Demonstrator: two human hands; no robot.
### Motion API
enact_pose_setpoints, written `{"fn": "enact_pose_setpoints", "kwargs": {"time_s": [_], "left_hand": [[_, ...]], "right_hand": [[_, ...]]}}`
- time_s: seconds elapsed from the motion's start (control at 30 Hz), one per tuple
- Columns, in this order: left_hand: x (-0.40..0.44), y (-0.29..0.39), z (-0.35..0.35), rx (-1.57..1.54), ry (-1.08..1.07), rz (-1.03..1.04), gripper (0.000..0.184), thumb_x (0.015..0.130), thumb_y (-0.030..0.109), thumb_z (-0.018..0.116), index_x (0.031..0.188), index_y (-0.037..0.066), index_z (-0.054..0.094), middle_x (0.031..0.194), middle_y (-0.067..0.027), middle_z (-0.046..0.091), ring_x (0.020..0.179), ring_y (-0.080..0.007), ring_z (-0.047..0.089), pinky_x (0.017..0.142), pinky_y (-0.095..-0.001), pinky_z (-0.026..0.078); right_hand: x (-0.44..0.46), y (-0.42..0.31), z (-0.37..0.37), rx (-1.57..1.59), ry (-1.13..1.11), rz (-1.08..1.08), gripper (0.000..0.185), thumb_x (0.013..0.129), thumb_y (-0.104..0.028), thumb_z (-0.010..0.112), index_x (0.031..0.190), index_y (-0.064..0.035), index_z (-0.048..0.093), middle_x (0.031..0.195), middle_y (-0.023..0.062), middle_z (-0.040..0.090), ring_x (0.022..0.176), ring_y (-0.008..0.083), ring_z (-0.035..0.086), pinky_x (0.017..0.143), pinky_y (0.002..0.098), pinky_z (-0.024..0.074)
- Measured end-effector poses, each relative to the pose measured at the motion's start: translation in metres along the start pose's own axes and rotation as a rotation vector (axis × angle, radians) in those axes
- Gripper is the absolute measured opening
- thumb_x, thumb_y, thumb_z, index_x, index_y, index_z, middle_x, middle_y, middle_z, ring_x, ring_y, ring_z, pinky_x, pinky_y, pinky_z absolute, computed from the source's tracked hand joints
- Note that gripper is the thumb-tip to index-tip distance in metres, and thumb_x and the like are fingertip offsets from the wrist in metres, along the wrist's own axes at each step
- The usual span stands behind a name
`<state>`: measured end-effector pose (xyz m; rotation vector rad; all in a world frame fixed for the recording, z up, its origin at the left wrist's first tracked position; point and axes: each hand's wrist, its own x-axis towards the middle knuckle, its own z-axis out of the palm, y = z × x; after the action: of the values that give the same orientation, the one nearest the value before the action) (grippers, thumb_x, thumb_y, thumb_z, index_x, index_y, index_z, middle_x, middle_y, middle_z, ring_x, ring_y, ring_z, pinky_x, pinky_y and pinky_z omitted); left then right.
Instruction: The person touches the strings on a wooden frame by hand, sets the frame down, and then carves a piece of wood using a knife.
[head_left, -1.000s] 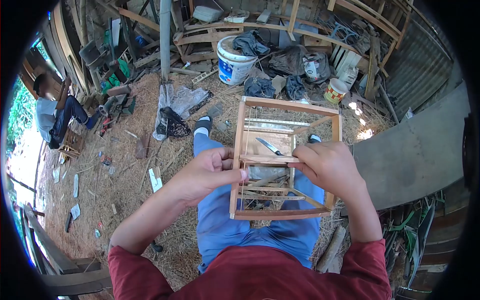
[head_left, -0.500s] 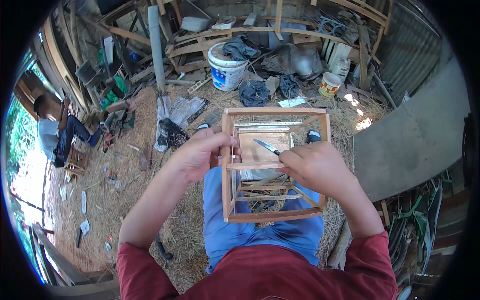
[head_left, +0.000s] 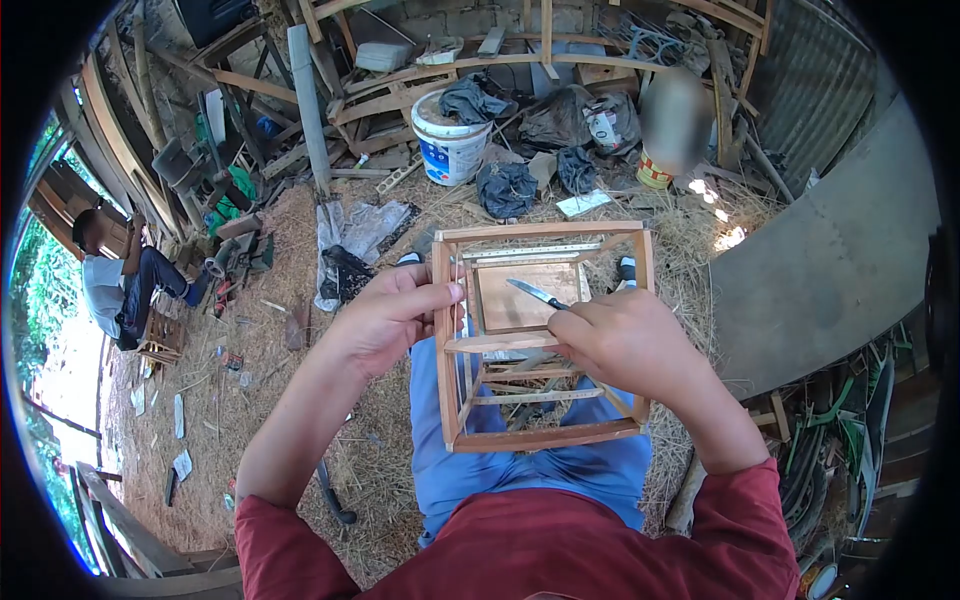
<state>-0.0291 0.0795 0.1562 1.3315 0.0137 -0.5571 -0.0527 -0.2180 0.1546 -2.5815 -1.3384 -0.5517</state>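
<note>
A wooden frame [head_left: 545,438] of thin slats stands over my lap, with an inner panel [head_left: 528,296] visible through its open top. My left hand [head_left: 398,312] is closed around its left upright bar, thumb on the near face and fingertips curled behind. In my right hand [head_left: 628,338] is a small knife [head_left: 537,292] with a dark handle; its pale blade points up and left over the opening. That hand's knuckles lie at the right end of a middle crossbar [head_left: 500,343]. Its lower fingers are hidden, so I cannot tell whether they touch the bar.
A white bucket [head_left: 452,150] and black plastic bags [head_left: 507,190] lie ahead, before stacked timber. A grey sheet [head_left: 830,270] leans at right. Another person [head_left: 120,280] sits at far left. Straw and scraps cover the ground; a dark curved object [head_left: 338,497] lies at lower left.
The wooden frame has shifted slightly left and down in view. My left thumb now lies straighter across its left bar. The knife stays in my right hand, nearly unmoved.
</note>
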Motion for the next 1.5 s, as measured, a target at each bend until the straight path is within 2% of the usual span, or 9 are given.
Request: {"fn": "enact_pose_setpoints", "kwargs": {"time_s": [0.3,0.37,0.4,0.47,0.6,0.77,0.97,1.3,1.5], "left_hand": [[0.005,0.003,0.014,-0.066,0.113,0.037,0.042,0.093,0.029,0.071,0.124,0.003,0.060,0.112,-0.0082,0.066,0.104,-0.0232,0.066,0.098,-0.0457,0.054],[0.010,0.000,0.009,-0.418,-0.041,-0.023,0.046,0.093,0.037,0.065,0.123,0.002,0.060,0.116,-0.0099,0.065,0.106,-0.0271,0.065,0.104,-0.0524,0.049],[0.013,-0.004,0.008,-0.417,-0.040,-0.023,0.046,0.093,0.037,0.065,0.123,0.002,0.060,0.116,-0.0099,0.065,0.106,-0.0271,0.065,0.104,-0.0524,0.049],[0.020,-0.019,0.009,-0.774,-0.152,0.000,0.048,0.091,0.040,0.058,0.119,0.002,0.063,0.110,-0.0103,0.067,0.108,-0.0292,0.064,0.106,-0.0535,0.048],[0.035,-0.052,0.011,-0.933,-0.224,0.130,0.047,0.084,0.036,0.056,0.115,0.001,0.062,0.106,-0.0054,0.066,0.105,-0.0250,0.065,0.110,-0.0526,0.044],[0.056,-0.072,0.011,-1.050,-0.454,0.118,0.017,0.098,0.017,0.066,0.113,0.010,0.064,0.105,0.0035,0.065,0.100,-0.0188,0.064,0.100,-0.0437,0.050],[0.070,-0.080,0.019,-1.054,-0.551,0.161,0.016,0.097,0.026,0.069,0.109,0.016,0.067,0.100,0.0063,0.064,0.099,-0.0178,0.061,0.098,-0.0418,0.050],[0.079,-0.090,0.027,-1.241,-0.684,0.201,0.015,0.096,0.028,0.069,0.108,0.018,0.069,0.094,0.0077,0.064,0.096,-0.0178,0.058,0.099,-0.0435,0.046],[0.086,-0.091,0.028,-1.242,-0.778,0.230,0.013,0.095,0.024,0.072,0.106,0.019,0.067,0.092,0.0101,0.064,0.095,-0.0145,0.058,0.098,-0.0398,0.044]], "right_hand": [[-0.002,-0.005,-0.002,0.014,-0.031,0.008,0.021,0.087,-0.025,0.071,0.084,-0.0097,0.057,0.070,0.0047,0.063,0.066,0.0251,0.069,0.056,0.0398,0.0527],[-0.003,-0.005,-0.002,0.017,-0.046,0.033,0.022,0.085,-0.024,0.073,0.085,-0.0105,0.056,0.071,0.0042,0.063,0.067,0.0250,0.068,0.058,0.0400,0.0519],[-0.004,-0.005,-0.002,0.016,-0.023,0.020,0.021,0.086,-0.025,0.072,0.084,-0.0100,0.057,0.069,0.0044,0.063,0.066,0.0247,0.069,0.056,0.0396,0.0528],[-0.005,-0.006,-0.002,0.018,0.004,0.002,0.022,0.088,-0.027,0.070,0.083,-0.0095,0.058,0.068,0.0045,0.063,0.064,0.0244,0.070,0.054,0.0392,0.0538],[-0.006,-0.008,-0.001,0.026,0.017,0.012,0.025,0.088,-0.030,0.072,0.083,-0.0102,0.058,0.067,0.0034,0.061,0.063,0.0235,0.069,0.054,0.0385,0.0530],[-0.008,-0.008,-0.003,0.060,-0.035,0.046,0.022,0.085,-0.026,0.074,0.087,-0.0123,0.058,0.072,0.0029,0.063,0.066,0.0245,0.067,0.057,0.0393,0.0512],[-0.009,-0.007,-0.001,0.056,-0.021,0.053,0.023,0.085,-0.027,0.075,0.087,-0.0127,0.058,0.072,0.0023,0.063,0.065,0.0239,0.067,0.057,0.0389,0.0505],[-0.007,-0.007,0.001,0.056,0.004,0.035,0.025,0.088,-0.031,0.072,0.083,-0.0109,0.058,0.068,0.0039,0.061,0.064,0.0242,0.068,0.055,0.0395,0.0526],[-0.008,-0.009,0.002,0.054,0.012,0.035,0.026,0.088,-0.031,0.072,0.082,-0.0110,0.058,0.067,0.0035,0.061,0.063,0.0232,0.068,0.054,0.0385,0.0522]]}}
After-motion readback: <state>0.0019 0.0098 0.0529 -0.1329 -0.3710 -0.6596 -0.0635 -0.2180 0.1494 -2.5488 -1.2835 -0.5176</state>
